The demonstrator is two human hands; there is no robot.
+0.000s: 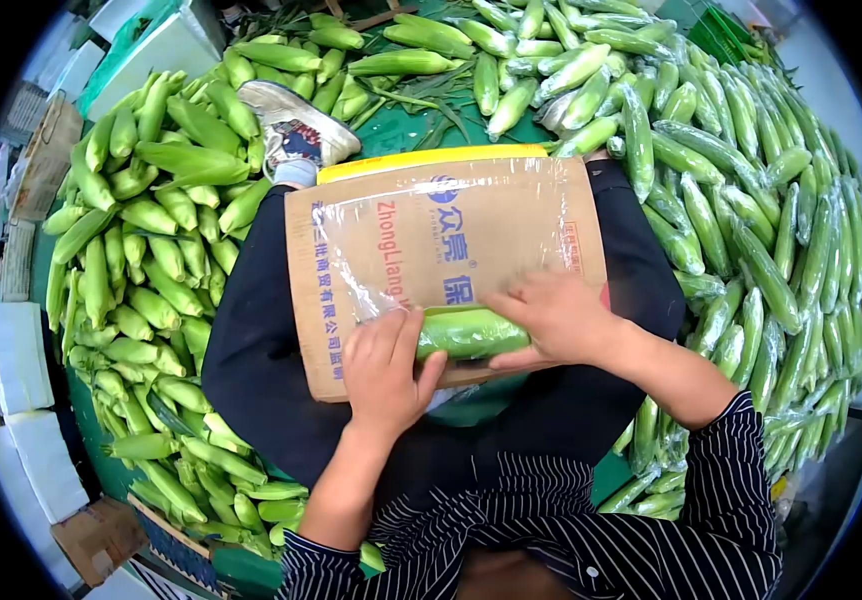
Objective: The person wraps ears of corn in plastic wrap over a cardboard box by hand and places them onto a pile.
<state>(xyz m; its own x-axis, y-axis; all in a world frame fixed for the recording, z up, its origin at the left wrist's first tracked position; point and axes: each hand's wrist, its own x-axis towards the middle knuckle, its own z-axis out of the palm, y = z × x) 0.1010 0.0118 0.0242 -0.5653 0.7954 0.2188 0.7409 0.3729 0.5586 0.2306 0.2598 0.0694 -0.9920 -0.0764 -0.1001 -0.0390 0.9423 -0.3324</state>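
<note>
Over cardboard (351, 240), the curled left hand (383, 368) holds a corn cob (471, 335); the right hand (556, 318), loosely parted, straddles its right end.

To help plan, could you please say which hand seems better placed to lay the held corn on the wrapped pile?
Probably the right hand, touching the held corn and nearer the wrapped pile than the left hand.

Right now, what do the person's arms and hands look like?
The sleeves are dark with thin white stripes and end well above the wrists, so the left forearm and right forearm are bare. The left hand and right hand wear no gloves, and no watch shows.
</note>
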